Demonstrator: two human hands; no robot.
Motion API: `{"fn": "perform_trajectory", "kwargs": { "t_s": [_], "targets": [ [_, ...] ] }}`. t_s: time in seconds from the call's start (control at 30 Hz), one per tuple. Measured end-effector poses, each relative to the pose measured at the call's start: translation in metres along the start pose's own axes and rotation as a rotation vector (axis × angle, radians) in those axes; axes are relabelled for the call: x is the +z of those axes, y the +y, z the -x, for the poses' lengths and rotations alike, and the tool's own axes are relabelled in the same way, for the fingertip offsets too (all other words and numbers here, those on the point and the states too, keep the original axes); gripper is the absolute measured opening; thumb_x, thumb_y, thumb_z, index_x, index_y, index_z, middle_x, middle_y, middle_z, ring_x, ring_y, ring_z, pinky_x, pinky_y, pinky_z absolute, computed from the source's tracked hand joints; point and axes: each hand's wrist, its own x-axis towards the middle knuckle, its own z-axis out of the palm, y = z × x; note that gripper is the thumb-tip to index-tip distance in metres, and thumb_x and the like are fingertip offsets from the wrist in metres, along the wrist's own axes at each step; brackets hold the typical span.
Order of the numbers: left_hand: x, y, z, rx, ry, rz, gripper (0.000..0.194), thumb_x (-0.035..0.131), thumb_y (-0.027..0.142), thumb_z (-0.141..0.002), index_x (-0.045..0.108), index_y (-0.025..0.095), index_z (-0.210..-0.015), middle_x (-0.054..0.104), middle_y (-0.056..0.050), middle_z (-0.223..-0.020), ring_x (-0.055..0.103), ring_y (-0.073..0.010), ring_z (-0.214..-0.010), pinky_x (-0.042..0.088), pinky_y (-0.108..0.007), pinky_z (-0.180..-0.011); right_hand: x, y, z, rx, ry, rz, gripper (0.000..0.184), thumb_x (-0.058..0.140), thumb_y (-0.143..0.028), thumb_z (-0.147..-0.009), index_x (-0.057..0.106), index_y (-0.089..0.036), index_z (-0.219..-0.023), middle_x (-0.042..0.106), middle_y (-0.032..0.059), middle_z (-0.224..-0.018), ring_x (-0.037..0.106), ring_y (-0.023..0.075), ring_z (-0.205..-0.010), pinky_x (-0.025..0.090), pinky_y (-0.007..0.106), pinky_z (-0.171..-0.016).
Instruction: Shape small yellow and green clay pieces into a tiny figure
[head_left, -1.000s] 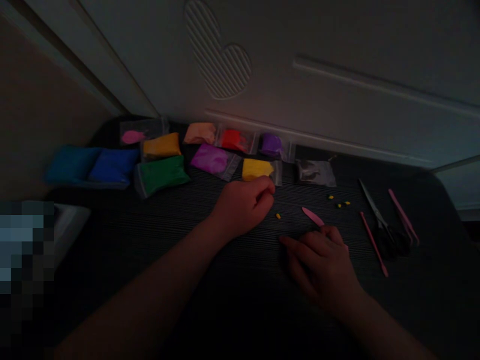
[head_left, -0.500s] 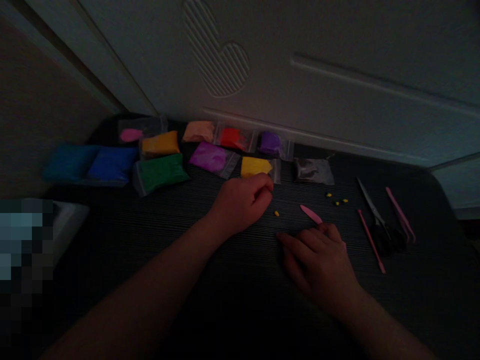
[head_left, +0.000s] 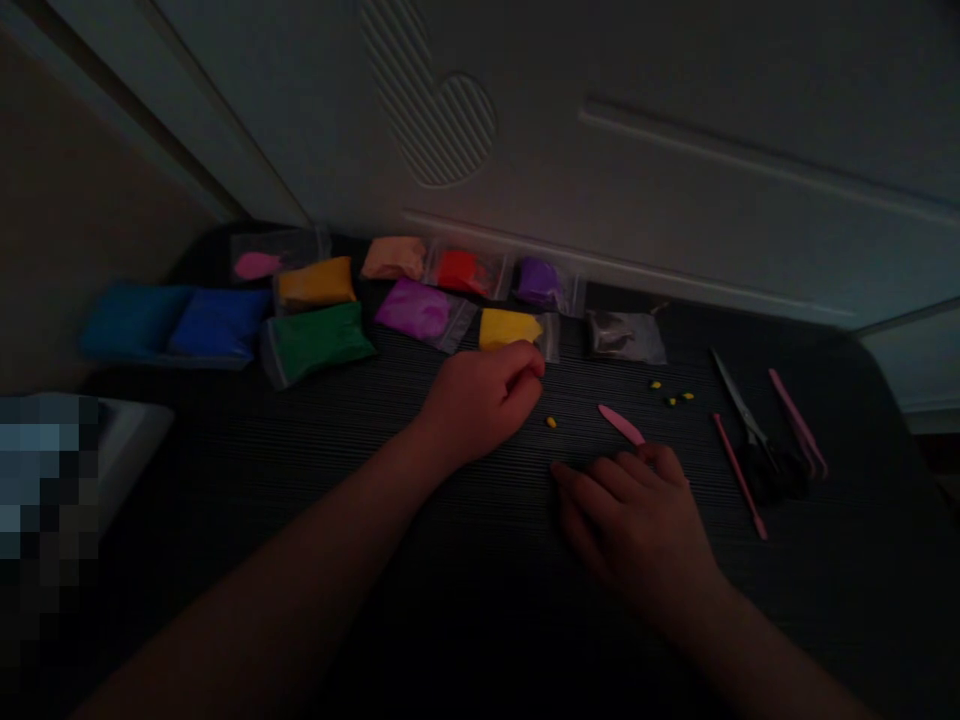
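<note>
My left hand (head_left: 484,402) is closed, its fingers curled in front of the bag of yellow clay (head_left: 510,328). What it pinches, if anything, is hidden. Just right of it a small yellow piece (head_left: 551,422) lies on the dark table. My right hand (head_left: 637,510) rests low on the table, fingers bent, with a pink modelling knife (head_left: 619,424) tucked under its outer fingers. The blade points up and left out of the hand. Beyond the right hand lie several tiny yellow-and-dark pieces (head_left: 672,401).
Bags of coloured clay, such as green (head_left: 321,342), blue (head_left: 221,325) and grey (head_left: 626,335), line the back. On the right lie scissors (head_left: 739,400), a pink stick tool (head_left: 739,476) and pink tweezers (head_left: 793,415). A pale panel (head_left: 525,160) rises behind the table.
The whole view has shifted slightly, so everything sits a little higher and further left. Both hands hold nearly the same pose, and the small pieces stay in place.
</note>
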Motion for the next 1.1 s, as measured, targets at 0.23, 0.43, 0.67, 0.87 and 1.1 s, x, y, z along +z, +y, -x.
{"fn": "perform_trajectory", "kwargs": {
  "t_s": [0.23, 0.43, 0.67, 0.87, 1.1],
  "targets": [
    [0.0, -0.001, 0.0, 0.002, 0.003, 0.003, 0.012, 0.044, 0.017, -0.074, 0.056, 0.018, -0.076, 0.059, 0.005, -0.063, 0.051, -0.0082, -0.052, 0.034, -0.02, -0.049, 0.0, -0.002, 0.0, -0.005, 0.013, 0.033, 0.024, 0.044, -0.029, -0.081, 0.054, -0.025, -0.102, 0.058, 0.001, -0.072, 0.047, 0.019, -0.069, 0.025, 0.04, -0.071],
    [0.001, -0.001, 0.0, 0.0, -0.002, 0.011, 0.012, 0.044, 0.016, -0.074, 0.056, 0.018, -0.076, 0.059, 0.005, -0.065, 0.051, -0.008, -0.053, 0.034, -0.02, -0.049, 0.005, -0.001, -0.002, 0.013, 0.038, -0.026, 0.022, 0.045, -0.027, -0.081, 0.053, -0.024, -0.101, 0.058, 0.0003, -0.072, 0.049, 0.0186, -0.07, 0.026, 0.04, -0.072],
    [0.0, -0.001, 0.0, 0.0, -0.015, 0.005, 0.012, 0.043, 0.017, -0.074, 0.056, 0.018, -0.076, 0.059, 0.005, -0.064, 0.051, -0.0085, -0.052, 0.034, -0.02, -0.05, 0.011, 0.003, -0.002, 0.045, 0.175, -0.214, 0.019, 0.049, -0.025, -0.08, 0.053, -0.019, -0.097, 0.057, 0.0001, -0.068, 0.05, 0.0146, -0.066, 0.032, 0.033, -0.071],
    [0.001, -0.001, 0.001, -0.008, -0.018, 0.002, 0.013, 0.043, 0.018, -0.074, 0.056, 0.018, -0.077, 0.059, 0.004, -0.064, 0.053, -0.0098, -0.055, 0.035, -0.021, -0.052, 0.011, 0.005, -0.002, 0.059, 0.228, -0.249, 0.016, 0.052, -0.023, -0.078, 0.054, -0.019, -0.093, 0.054, -0.001, -0.064, 0.05, 0.0134, -0.065, 0.034, 0.03, -0.07],
    [0.001, -0.001, 0.001, -0.007, 0.003, 0.002, 0.013, 0.044, 0.017, -0.073, 0.056, 0.018, -0.075, 0.057, 0.004, -0.061, 0.05, -0.0092, -0.052, 0.033, -0.021, -0.049, 0.01, 0.003, -0.005, 0.032, 0.147, -0.198, 0.017, 0.047, -0.024, -0.082, 0.057, -0.021, -0.095, 0.058, 0.0004, -0.07, 0.05, 0.0142, -0.066, 0.032, 0.031, -0.07]
  ]
}}
